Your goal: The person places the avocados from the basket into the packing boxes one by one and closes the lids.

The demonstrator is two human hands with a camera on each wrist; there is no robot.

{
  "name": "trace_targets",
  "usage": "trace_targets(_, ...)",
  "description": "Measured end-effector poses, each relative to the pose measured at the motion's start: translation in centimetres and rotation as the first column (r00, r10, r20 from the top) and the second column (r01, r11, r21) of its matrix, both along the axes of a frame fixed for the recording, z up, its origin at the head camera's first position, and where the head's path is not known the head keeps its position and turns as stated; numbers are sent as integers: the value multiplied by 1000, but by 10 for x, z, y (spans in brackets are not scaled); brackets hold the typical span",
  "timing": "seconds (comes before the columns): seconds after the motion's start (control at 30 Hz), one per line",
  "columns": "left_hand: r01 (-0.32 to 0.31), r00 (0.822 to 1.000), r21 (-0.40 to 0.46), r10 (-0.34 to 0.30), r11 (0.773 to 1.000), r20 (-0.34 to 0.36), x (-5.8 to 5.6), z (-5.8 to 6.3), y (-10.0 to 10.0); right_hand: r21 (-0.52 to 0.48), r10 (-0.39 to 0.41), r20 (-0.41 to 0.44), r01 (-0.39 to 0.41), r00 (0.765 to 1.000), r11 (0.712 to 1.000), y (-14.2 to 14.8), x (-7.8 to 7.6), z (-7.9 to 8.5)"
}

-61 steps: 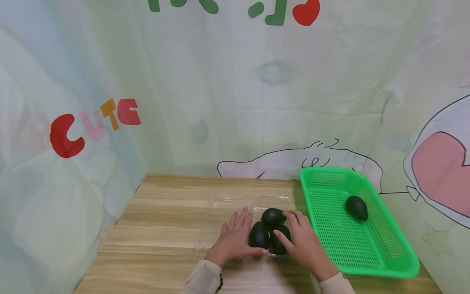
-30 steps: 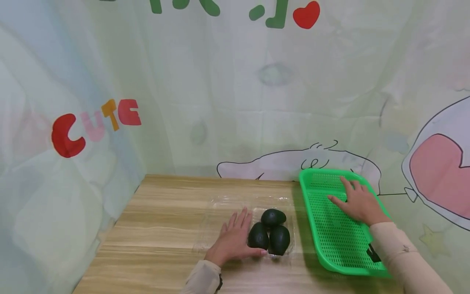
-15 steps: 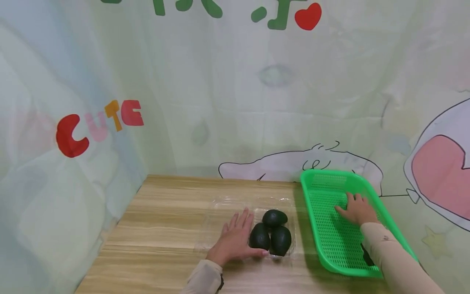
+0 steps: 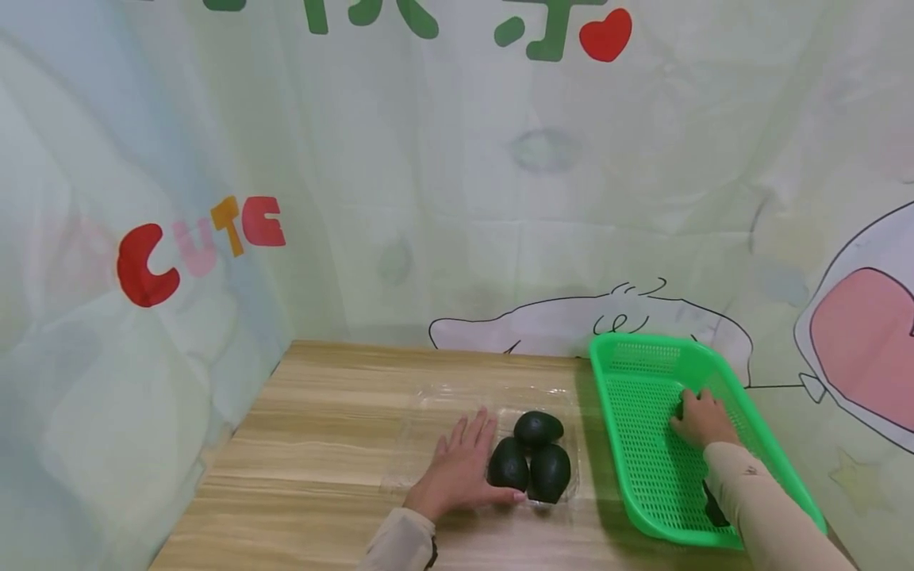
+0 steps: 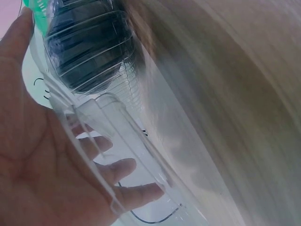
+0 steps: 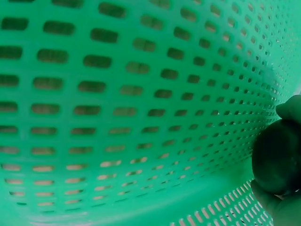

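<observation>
Three dark avocados (image 4: pixel 539 428) lie together in one half of a clear plastic clamshell container (image 4: pixel 575 432). My left hand (image 4: pixel 459 473) rests at this container with its fingers straight and spread, the thumb along the near edge beside the avocados. In the left wrist view the fingers (image 5: pixel 136 195) show through the clear plastic, and an avocado (image 5: pixel 87 44) sits behind its ribbed wall. Inside the green basket, my right hand (image 4: pixel 704 423) grips another avocado (image 6: pixel 276 157) between thumb and fingers. From the head view that avocado is mostly hidden by the hand.
The green perforated basket (image 4: pixel 612 436) stands right of the container, its tall rim around my right hand. Both stand on a wood-grain table (image 4: pixel 321 444). A printed cloth backdrop (image 4: pixel 428 198) hangs behind and to the left.
My right hand has left the avocados in the container, gone right into the basket and closed on the avocado there. My left hand has stayed at the container.
</observation>
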State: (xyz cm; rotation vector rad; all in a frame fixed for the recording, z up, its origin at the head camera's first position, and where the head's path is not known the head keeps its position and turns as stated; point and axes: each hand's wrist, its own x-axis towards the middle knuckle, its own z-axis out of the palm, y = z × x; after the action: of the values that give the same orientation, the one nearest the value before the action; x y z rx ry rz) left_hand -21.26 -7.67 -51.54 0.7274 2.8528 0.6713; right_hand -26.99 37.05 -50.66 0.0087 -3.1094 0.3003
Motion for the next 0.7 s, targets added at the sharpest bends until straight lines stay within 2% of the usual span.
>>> trace_targets(0.17,-6,1000,-1,6,1000,-2,1,-1,-1,-44,-24,-8,23,1000,999,4,-2,-7)
trace_targets(0.33,-4,1000,-3,4,1000,-6,0,-1,-2,-34,-8,-19,8,1000,999,5,-4,-12)
trace_targets(0.5,-14,1000,0,14,1000,-5,-1,-2,-1,-49,9,22,-8,1000,999,5,-8,-9)
trace_targets(0.7,-15,1000,-3,15,1000,1,-3,-4,1,-102,-14,10,15,1000,995,3,-2,-6)
